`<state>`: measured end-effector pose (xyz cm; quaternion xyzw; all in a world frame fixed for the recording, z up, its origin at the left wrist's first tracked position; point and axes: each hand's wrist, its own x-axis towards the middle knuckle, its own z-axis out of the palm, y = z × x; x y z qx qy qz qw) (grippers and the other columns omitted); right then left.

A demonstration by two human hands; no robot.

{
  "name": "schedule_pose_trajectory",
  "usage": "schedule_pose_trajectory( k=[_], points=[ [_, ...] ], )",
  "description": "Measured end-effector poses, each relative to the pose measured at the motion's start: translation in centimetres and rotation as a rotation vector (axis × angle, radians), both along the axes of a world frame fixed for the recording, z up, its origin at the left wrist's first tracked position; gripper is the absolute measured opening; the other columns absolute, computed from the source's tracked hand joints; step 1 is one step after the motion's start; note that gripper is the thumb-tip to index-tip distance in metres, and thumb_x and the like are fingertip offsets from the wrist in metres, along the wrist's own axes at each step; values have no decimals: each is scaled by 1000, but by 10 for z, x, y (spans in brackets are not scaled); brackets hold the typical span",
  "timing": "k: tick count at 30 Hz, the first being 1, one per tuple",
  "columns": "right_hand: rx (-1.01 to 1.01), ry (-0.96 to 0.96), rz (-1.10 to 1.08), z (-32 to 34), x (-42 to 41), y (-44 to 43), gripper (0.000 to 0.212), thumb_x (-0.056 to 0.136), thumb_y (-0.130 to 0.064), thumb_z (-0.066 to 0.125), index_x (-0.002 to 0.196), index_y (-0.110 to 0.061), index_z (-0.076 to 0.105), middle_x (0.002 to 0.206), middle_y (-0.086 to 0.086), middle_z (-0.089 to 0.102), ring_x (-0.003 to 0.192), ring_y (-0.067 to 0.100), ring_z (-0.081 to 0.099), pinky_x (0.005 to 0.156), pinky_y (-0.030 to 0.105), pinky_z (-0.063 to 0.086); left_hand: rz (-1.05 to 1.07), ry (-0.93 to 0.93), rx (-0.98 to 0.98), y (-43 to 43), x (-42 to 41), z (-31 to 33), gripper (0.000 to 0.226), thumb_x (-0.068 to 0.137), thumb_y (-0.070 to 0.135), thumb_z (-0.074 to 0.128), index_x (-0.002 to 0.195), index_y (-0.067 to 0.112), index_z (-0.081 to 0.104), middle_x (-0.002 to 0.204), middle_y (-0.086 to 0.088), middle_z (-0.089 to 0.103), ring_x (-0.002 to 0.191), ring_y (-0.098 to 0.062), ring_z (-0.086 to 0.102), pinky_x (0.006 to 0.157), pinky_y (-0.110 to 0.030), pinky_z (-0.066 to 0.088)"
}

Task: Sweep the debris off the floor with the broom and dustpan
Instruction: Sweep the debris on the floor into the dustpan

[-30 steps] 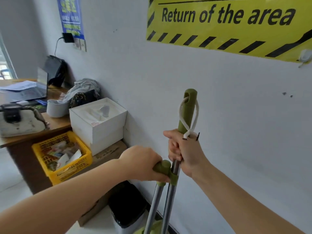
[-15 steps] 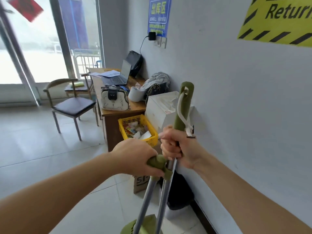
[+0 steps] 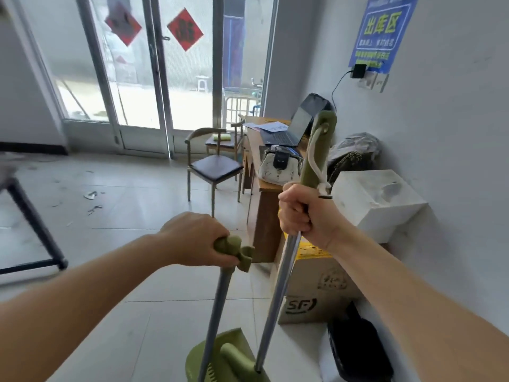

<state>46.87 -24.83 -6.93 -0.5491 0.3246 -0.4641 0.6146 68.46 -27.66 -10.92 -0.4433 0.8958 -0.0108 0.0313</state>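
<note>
My right hand [image 3: 308, 216] grips the broom [image 3: 278, 293] high on its silver pole, just under the green grip with a white hanging loop. My left hand [image 3: 197, 239] grips the green handle top of the dustpan [image 3: 220, 357], whose olive pan sits at the bottom of the view. The two poles stand apart, the dustpan's clip free of the broom. The broom head is hidden behind the pan. Small pale scraps of debris [image 3: 92, 198] lie on the tiled floor at the far left.
A wooden desk [image 3: 260, 197] with a laptop and handbag stands along the right wall, a chair [image 3: 213, 166] beside it. A cardboard box [image 3: 316, 288], white box [image 3: 377, 199] and black bin [image 3: 358, 351] hug the wall. A dark table leg [image 3: 35, 224] stands left. Glass doors lie ahead.
My view has swung left from the wall to the room. The broom pole has come away from the dustpan's clip, and my hands have moved apart.
</note>
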Motion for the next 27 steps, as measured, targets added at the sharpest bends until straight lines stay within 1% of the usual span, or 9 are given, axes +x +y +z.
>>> schedule_pose_trajectory(
  k=[3,6,11,15,19,22,24,26,27],
  points=[
    [6,17,-95,-5,18,-21,40,78,-10,52,42,-19,39,36,-3,34,31,11,28,39,22,29,120,28,-6,-6,20,-6,48,80,71,55,62,28,44,60,10,49,52,-5,43,49,-19,27],
    [-2,75,-180,-11,31,-43,48,88,-7,51,43,-19,39,39,-2,34,37,15,27,45,26,28,268,49,1,-14,40,-13,48,77,73,55,64,27,49,64,9,54,57,-7,49,50,-23,32],
    [-50,182,-265,-14,44,-78,40,92,-13,54,53,-15,43,41,-4,41,39,13,38,48,26,39,458,81,-6,-30,60,-23,45,79,71,55,66,28,50,68,10,57,63,-9,53,53,-24,37],
    [-66,199,-256,-14,49,-109,34,92,-20,57,61,-15,46,43,-6,46,39,10,43,50,25,43,565,84,-7,-45,67,-31,43,81,68,54,64,29,47,71,11,56,66,-10,53,52,-26,35],
    [-112,310,-193,-21,52,-139,31,92,-35,57,69,-16,55,58,0,56,54,9,54,66,23,50,644,43,-25,-57,68,-31,42,84,68,52,74,27,54,71,12,52,65,-9,49,51,-25,32],
    [-177,552,-160,-32,50,-164,41,88,-53,53,87,-13,61,79,2,63,74,12,59,72,24,47,719,31,-47,-66,71,-31,45,83,69,51,84,25,61,74,13,52,72,-13,53,53,-26,34],
    [-284,893,-179,-39,48,-181,54,84,-67,46,89,-15,62,84,-1,63,81,17,60,76,30,50,777,51,-61,-71,75,-32,47,82,71,52,85,26,63,80,12,52,75,-12,55,55,-26,36],
    [-376,1210,-179,-42,49,-192,61,81,-76,37,78,-19,57,79,-2,64,72,16,64,69,29,52,832,82,-78,-76,79,-34,49,81,73,52,87,26,64,85,11,50,78,-12,56,60,-27,40],
    [-383,1268,-156,-43,50,-197,62,80,-78,36,74,-19,55,75,-2,64,64,15,65,62,26,51,859,93,-88,-78,81,-37,49,81,73,51,87,26,64,86,10,49,78,-13,57,62,-27,42]
  ],
)
